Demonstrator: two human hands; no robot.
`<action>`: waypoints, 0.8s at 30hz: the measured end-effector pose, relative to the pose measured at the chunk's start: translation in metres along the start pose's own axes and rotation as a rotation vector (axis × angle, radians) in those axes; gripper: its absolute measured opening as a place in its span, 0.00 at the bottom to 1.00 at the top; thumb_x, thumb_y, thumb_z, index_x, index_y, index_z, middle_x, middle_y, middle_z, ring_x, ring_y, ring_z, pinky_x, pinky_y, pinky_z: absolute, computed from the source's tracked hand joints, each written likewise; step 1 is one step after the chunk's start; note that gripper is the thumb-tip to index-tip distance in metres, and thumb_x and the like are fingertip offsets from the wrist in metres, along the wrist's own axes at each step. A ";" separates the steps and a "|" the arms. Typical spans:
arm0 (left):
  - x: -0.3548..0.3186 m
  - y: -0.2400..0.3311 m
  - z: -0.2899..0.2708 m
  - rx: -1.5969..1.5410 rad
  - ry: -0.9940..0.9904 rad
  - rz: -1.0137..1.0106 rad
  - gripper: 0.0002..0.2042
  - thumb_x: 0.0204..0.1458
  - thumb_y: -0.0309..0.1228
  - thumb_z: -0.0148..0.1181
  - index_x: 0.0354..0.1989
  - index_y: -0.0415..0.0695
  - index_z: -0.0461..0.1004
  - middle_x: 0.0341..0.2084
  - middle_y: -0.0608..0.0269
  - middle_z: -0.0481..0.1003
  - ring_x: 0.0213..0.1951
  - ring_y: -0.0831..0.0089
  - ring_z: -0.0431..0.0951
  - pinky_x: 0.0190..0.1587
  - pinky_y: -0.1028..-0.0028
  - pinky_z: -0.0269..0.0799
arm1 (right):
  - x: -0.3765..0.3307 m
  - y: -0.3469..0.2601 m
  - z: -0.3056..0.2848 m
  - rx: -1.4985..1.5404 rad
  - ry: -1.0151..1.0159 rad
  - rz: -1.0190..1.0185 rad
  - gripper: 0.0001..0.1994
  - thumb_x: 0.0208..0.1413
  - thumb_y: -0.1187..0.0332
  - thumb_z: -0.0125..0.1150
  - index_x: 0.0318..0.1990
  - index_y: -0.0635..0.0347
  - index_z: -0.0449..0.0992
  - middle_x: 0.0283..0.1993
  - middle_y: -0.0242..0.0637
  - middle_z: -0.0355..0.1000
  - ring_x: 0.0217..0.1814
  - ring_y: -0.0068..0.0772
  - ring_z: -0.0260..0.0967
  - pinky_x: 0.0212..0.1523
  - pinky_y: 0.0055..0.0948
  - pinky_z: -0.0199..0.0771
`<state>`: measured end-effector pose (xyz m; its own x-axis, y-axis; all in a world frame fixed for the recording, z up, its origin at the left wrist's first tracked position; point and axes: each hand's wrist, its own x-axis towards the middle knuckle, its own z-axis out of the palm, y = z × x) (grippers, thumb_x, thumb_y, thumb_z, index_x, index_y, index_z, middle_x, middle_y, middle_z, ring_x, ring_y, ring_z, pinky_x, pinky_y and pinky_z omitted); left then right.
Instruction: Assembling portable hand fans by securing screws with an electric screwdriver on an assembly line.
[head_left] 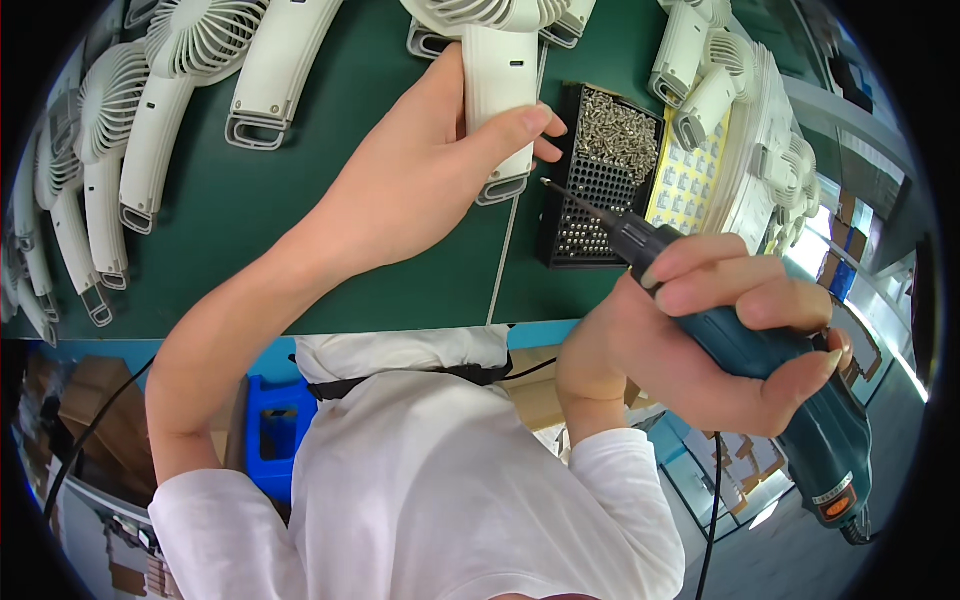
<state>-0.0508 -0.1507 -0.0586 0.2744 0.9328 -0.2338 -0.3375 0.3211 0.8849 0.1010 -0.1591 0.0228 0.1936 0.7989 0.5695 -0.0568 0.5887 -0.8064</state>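
1. The left hand (425, 170) grips the handle of a white hand fan (500, 80); its fingers curl round the handle, the thumb across the upper face. The fan lies over the green table (420, 300), its looped end just below those fingers.
2. The right hand (670, 355) closes round a teal electric screwdriver (750, 350). Its bit points up and left, stopping just right of the left fingertips, over the near side of a black tray (570, 130) of screws (620, 130).
3. The step in hand looks like screw fitting. A small silvery piece sits at the bit's tip; whether it is a screw, I cannot tell.
4. The next move seems to call for a steady left grip while the bit lines up with a hole in the fan.
5. Writing: a pale label (833, 488), behind the right fingers, carries small print. A yellow sheet (690, 180), beyond the right fingers, bears rows of stickers with marks too small to read. The held handle shows no lettering.
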 end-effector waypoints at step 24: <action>-0.001 0.016 0.004 -0.070 -0.058 -0.030 0.17 0.63 0.30 0.50 0.55 0.37 0.55 0.43 0.58 0.74 0.39 0.74 0.77 0.44 0.72 0.74 | 0.028 0.011 -0.036 0.143 0.045 -0.091 0.13 0.67 0.60 0.41 0.55 0.51 0.56 0.29 0.41 0.66 0.11 0.37 0.63 0.12 0.39 0.73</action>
<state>-0.0528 -0.1471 -0.0424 0.3360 0.9122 -0.2345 -0.3903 0.3615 0.8467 0.1412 -0.1348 0.0246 0.2478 0.7370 0.6289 -0.1757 0.6725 -0.7189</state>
